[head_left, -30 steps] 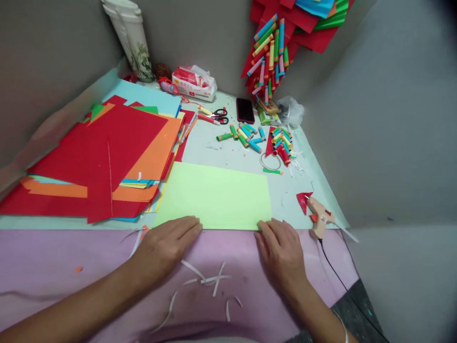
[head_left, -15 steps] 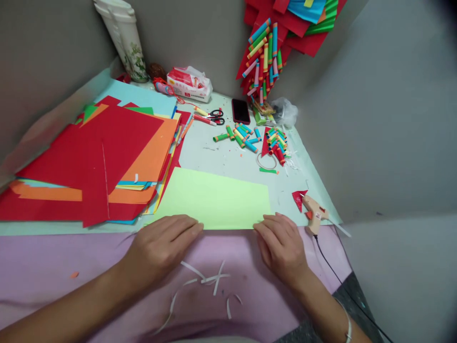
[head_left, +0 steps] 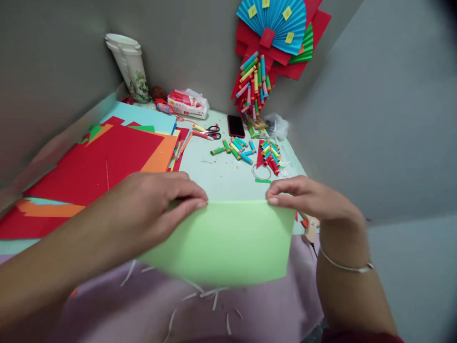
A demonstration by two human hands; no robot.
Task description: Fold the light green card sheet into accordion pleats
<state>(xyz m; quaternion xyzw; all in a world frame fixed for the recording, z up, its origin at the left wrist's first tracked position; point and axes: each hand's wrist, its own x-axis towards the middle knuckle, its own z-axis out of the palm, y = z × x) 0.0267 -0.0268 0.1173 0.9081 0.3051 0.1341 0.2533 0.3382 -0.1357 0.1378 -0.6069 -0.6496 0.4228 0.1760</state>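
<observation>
A light green paper sheet (head_left: pixel 228 243) hangs from both hands over the table's front edge and the pink cloth. My left hand (head_left: pixel 164 205) pinches its top edge left of the middle, thumb towards me. At the top right, my right hand (head_left: pixel 303 195) holds the same edge between thumb and bent fingers. The sheet's upper edge runs straight between the hands, and its lower part bows towards me. The sheet's left end is partly hidden behind my left hand and forearm.
Colored paper sheets (head_left: pixel 89 162) are piled at left. Farther back are scissors (head_left: pixel 213 132), a phone (head_left: pixel 236 126), small paper rolls (head_left: pixel 237 148) and a tissue pack (head_left: pixel 188 104). A glue gun (head_left: pixel 311 229) sits right, partly hidden. White strips (head_left: pixel 214 293) lie on pink cloth (head_left: pixel 200 319).
Both hands have risen and moved forward, lifting the green sheet off the table so it now hangs down towards me. The camera view has tilted up, showing more of the blue fan.
</observation>
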